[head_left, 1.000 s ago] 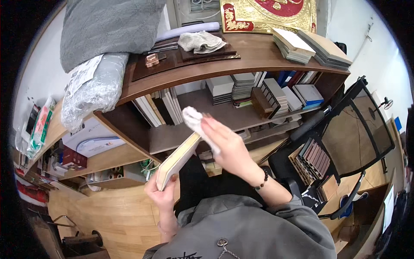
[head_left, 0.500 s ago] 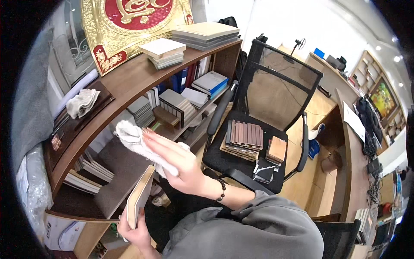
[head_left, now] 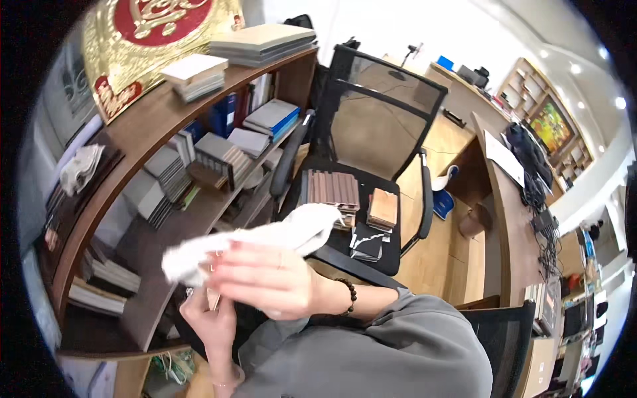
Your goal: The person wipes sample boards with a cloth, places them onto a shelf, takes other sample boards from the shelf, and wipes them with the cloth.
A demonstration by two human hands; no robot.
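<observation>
A white cloth [head_left: 292,229] is in my right hand [head_left: 262,278], its fingers closed over it and its ends sticking out on both sides. Below and to the left, my left hand [head_left: 211,328] grips a flat board sample [head_left: 213,300]. Only a sliver of the board shows; cloth and right hand cover the rest. The cloth appears to be at the board's upper end, though contact cannot be made out. Both hands are in front of my body, before the brown shelf [head_left: 159,272].
Flooring and panel samples [head_left: 332,189] lie on a black mesh office chair [head_left: 388,132]. Stacked boards [head_left: 262,43] and a gold-and-red plaque [head_left: 99,43] top the shelf. Another crumpled cloth [head_left: 81,169] sits at its left end. A long desk [head_left: 507,219] runs along the right.
My right hand has brought the cloth down over the board, hiding most of it. My left hand has risen slightly. The view has turned right, so the shelf and chair appear farther left.
</observation>
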